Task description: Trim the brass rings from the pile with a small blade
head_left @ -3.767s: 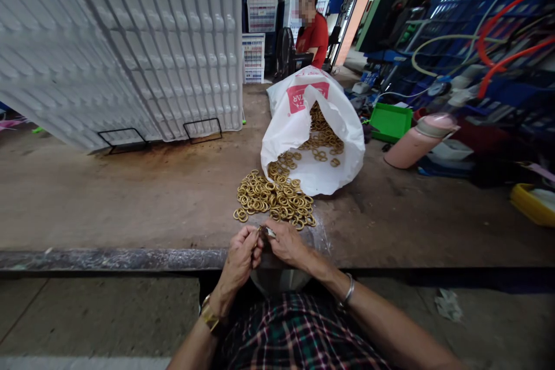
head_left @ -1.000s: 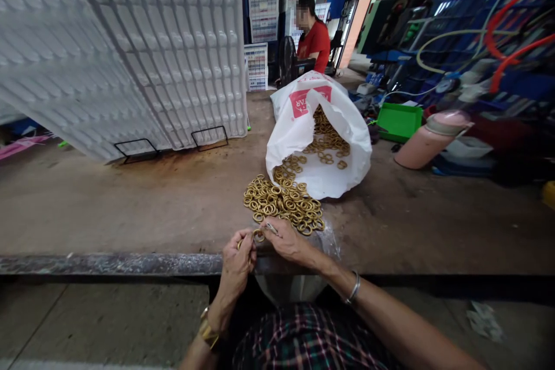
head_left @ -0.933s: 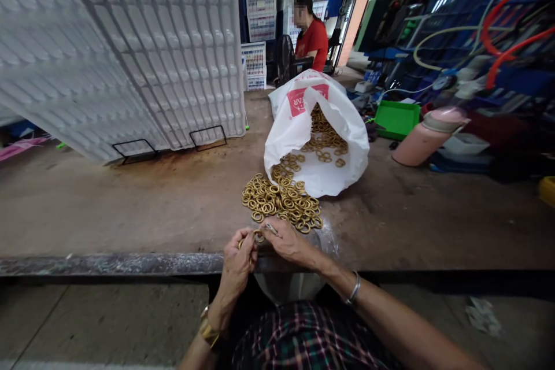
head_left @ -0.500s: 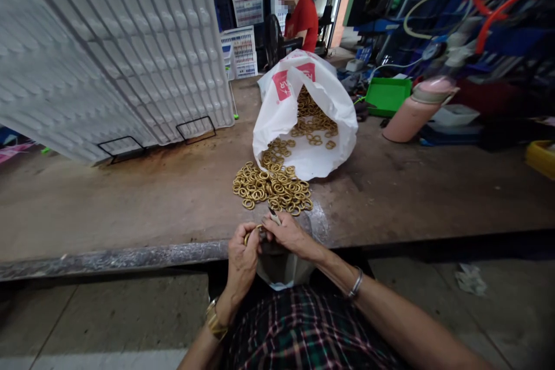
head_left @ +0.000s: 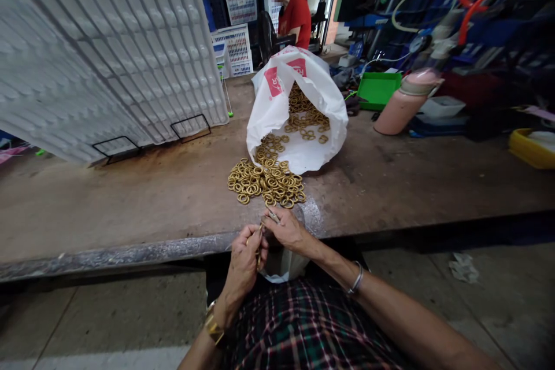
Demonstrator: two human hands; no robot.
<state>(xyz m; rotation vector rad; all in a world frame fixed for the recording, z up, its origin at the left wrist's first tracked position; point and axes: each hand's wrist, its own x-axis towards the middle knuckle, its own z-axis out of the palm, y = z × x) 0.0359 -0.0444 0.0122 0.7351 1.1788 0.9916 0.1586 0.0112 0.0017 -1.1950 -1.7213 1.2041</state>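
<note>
At the near edge of the brown workbench (head_left: pixel 130 202), my left hand (head_left: pixel 243 260) is closed on a gold ring (head_left: pixel 258 243) held edge-on. Touching it from the right, my right hand (head_left: pixel 287 230) pinches a small metal tool (head_left: pixel 273 215) against the ring. Just beyond my hands lies a pile of gold rings (head_left: pixel 265 180), spilling from an open white plastic bag (head_left: pixel 295 104) with red print. A small pale container (head_left: pixel 280 263) sits under my hands at the bench edge, mostly hidden.
A big white ribbed panel (head_left: pixel 108 46) leans on black stands at the left. A pink flask (head_left: pixel 403 105), a green tray (head_left: pixel 378 88) and a yellow tray (head_left: pixel 531 147) lie at the right. A person in a red shirt (head_left: pixel 295 11) sits at the far end.
My view has swung to the right and down a little. My hands stay together at the bench edge; the ring in my left hand has turned from flat to edge-on.
</note>
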